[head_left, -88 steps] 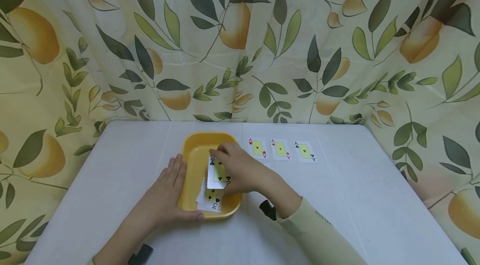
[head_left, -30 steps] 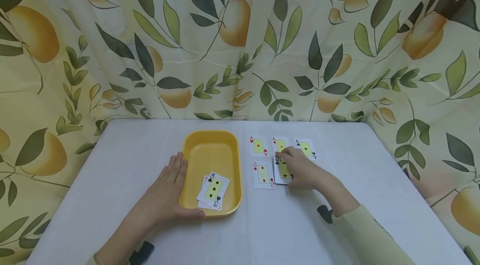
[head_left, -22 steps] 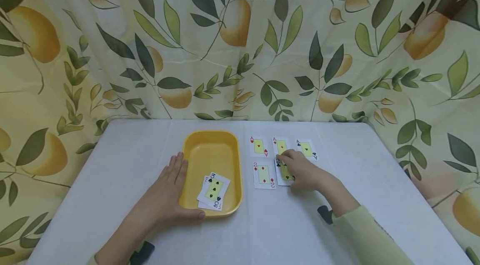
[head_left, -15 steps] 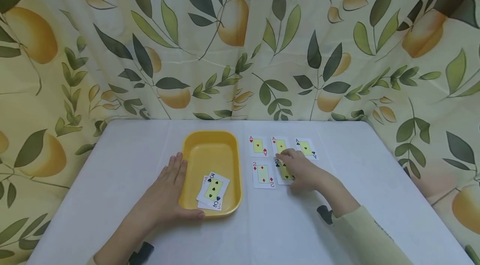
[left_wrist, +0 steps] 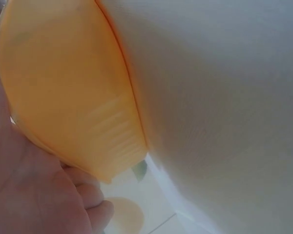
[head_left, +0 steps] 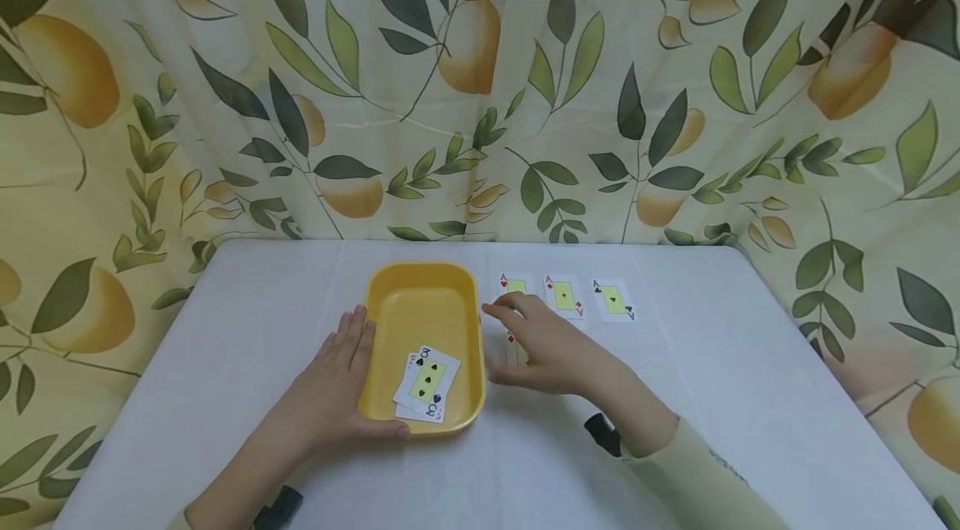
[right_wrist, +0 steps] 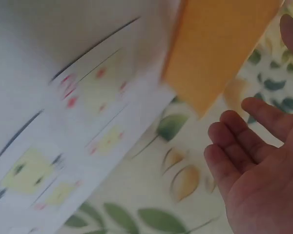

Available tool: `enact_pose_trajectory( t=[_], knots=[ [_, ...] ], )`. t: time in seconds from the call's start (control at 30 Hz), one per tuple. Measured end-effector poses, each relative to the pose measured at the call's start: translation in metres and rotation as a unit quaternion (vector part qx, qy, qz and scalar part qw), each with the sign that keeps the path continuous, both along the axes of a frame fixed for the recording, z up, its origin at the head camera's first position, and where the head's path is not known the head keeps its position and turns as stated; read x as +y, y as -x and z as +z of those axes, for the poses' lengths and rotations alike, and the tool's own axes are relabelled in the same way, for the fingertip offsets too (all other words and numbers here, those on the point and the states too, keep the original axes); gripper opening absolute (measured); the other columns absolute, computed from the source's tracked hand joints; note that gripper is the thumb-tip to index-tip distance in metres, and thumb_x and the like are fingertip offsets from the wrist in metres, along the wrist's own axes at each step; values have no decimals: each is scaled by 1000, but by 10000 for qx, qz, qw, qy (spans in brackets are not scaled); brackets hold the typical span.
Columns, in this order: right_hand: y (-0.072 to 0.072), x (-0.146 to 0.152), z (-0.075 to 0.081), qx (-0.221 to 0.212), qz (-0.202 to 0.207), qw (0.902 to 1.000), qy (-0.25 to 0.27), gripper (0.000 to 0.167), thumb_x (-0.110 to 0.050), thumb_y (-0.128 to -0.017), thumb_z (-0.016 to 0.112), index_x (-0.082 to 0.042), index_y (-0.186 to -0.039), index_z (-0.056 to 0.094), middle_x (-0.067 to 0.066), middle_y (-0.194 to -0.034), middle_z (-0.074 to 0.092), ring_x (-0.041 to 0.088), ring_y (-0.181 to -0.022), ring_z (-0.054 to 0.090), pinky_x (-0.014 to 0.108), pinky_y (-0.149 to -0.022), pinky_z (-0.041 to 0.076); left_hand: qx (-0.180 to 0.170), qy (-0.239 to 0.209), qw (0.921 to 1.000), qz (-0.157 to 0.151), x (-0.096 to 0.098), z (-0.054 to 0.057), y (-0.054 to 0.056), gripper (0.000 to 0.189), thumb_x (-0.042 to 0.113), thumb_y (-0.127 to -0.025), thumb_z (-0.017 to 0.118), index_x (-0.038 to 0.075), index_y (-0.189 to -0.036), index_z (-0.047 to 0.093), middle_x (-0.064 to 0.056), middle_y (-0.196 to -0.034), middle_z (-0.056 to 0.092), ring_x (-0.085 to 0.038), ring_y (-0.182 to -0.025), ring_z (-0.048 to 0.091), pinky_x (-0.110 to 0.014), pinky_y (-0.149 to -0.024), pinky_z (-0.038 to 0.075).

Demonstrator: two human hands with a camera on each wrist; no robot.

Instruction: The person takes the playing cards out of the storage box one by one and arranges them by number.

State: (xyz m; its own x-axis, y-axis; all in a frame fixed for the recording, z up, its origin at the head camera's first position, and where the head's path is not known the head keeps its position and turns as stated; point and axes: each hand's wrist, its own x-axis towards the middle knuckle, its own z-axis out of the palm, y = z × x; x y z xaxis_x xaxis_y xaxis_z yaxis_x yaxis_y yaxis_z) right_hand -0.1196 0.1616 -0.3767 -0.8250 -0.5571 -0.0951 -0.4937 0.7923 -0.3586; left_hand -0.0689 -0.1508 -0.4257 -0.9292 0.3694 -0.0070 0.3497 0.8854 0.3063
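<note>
My left hand (head_left: 322, 388) rests along the left side of the yellow tray (head_left: 390, 305), fingers straight, thumb over its front rim. In the tray, a spade playing card (head_left: 427, 380) overlaps another card. My right hand (head_left: 558, 347) holds nothing; its fingers are spread above the two of diamonds (head_left: 517, 349), fingertips close to the tray's right rim. The right wrist view shows the black-suited card (right_wrist: 27, 170) lying beside the two of diamonds (right_wrist: 100, 87); in the head view my right hand hides it.
Behind my right hand lies a row of aces: hearts (head_left: 514, 285), diamonds (head_left: 564, 295) and clubs (head_left: 614, 298). They sit on a white-covered table (head_left: 712, 372). A curtain (head_left: 480, 138) with fruit and leaf prints hangs behind the table's far edge.
The two of diamonds and a black-suited two went from the tray to the table below the aces. My right hand let the latter go and moved left toward the tray. My left hand stayed.
</note>
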Motion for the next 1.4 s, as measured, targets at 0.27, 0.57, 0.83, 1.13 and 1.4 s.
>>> enact_pose_trajectory(
  t=[0.27,0.57,0.83,1.13,1.4],
  knots=[
    [-5,-50,-9,89,844,9960,-267,80,-48,-82,78,-16,-148,48,2,-143,47,19,-131,44,36,-109,45,95,-55,9998,-145,0,-3,0,143,94,-61,57,-6,-156,19,-23,-166,6,-38,-153,9,-52,-122,22],
    [-6,-76,-20,164,1048,9909,-825,80,-54,-76,81,-15,-141,57,0,-128,56,15,-114,49,26,-98,49,130,104,9997,-151,-1,-5,-1,142,93,-61,60,-5,-156,18,-21,-166,5,-38,-153,8,-53,-121,23],
    [-7,-97,-23,311,1102,9773,-1781,60,-65,-74,77,-21,-113,69,-4,-99,56,13,-88,46,24,-76,46,251,182,9993,-217,-2,-3,-1,142,94,-63,55,-8,-155,20,-24,-165,9,-40,-153,10,-53,-121,23],
    [-1,-114,-32,500,971,9778,-1790,73,-67,-76,74,-17,-128,63,0,-111,56,14,-92,48,24,-77,48,327,234,9988,-294,-4,-2,0,141,95,-64,53,-9,-154,22,-26,-164,10,-41,-152,11,-53,-121,23],
    [9,-122,-39,509,729,9812,-1711,68,-58,-72,82,-17,-123,61,1,-107,56,16,-93,48,27,-78,50,379,262,9985,-280,-4,0,1,140,95,-64,53,-9,-154,23,-26,-164,11,-40,-152,12,-52,-121,24]
  ],
)
